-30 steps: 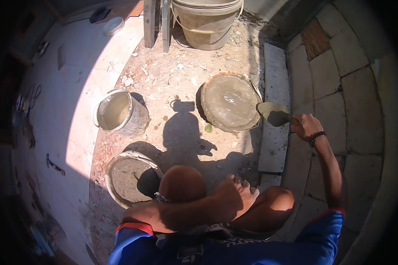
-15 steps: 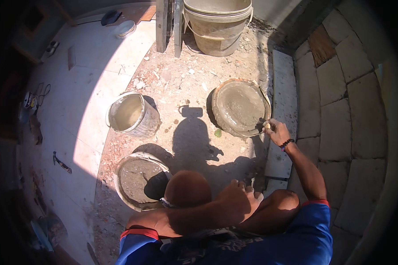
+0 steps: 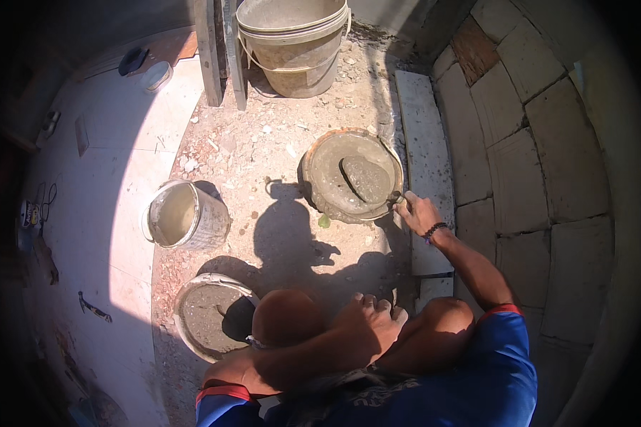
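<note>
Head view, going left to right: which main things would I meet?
Hammer, pale bucket, round mortar-filled tub, right hand, large rectangular slabs.

Lettering on shirt (image 3: 463, 377) and container (image 3: 27, 215) is unreadable.

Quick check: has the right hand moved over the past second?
Yes, the right hand has moved left: earlier right of the pale board, it now overlaps that board's left edge in the picture.

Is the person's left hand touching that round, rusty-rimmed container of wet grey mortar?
Apart. The head view plainly shows shadowed ground lying between the left hand and the round, rusty-rimmed mortar container.
</note>
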A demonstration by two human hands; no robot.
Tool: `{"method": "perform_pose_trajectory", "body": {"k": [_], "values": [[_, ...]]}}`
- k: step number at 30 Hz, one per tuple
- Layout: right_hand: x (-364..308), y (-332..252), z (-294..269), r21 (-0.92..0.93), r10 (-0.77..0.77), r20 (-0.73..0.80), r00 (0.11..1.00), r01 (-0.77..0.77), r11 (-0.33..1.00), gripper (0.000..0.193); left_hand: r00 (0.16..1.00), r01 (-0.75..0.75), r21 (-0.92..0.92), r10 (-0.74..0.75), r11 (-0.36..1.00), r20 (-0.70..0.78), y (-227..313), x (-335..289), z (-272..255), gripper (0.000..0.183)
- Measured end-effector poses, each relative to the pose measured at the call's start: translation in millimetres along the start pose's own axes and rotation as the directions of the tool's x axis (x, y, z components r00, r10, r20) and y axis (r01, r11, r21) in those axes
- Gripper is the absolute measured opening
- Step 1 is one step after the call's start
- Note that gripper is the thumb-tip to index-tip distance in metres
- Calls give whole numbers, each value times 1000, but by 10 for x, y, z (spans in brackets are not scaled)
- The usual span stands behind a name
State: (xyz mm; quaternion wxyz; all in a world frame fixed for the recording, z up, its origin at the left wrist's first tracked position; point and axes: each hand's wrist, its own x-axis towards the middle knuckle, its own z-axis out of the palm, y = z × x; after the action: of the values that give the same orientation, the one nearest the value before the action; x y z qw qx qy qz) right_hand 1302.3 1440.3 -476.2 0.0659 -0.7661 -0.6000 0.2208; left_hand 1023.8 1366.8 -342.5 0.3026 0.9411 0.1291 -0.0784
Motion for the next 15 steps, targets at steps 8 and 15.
{"method": "perform_pose_trajectory", "body": {"k": [8,15], "values": [[-276,-398,-617,260,-84,3,996,81,962,32,998,-9,-45,5,999,-68,6,-97,-20,42],[-453,-529,-1205,718,-227,166,960,40,695,28,994,-38,-35,34,999,-99,62,-261,-51,37]]}}
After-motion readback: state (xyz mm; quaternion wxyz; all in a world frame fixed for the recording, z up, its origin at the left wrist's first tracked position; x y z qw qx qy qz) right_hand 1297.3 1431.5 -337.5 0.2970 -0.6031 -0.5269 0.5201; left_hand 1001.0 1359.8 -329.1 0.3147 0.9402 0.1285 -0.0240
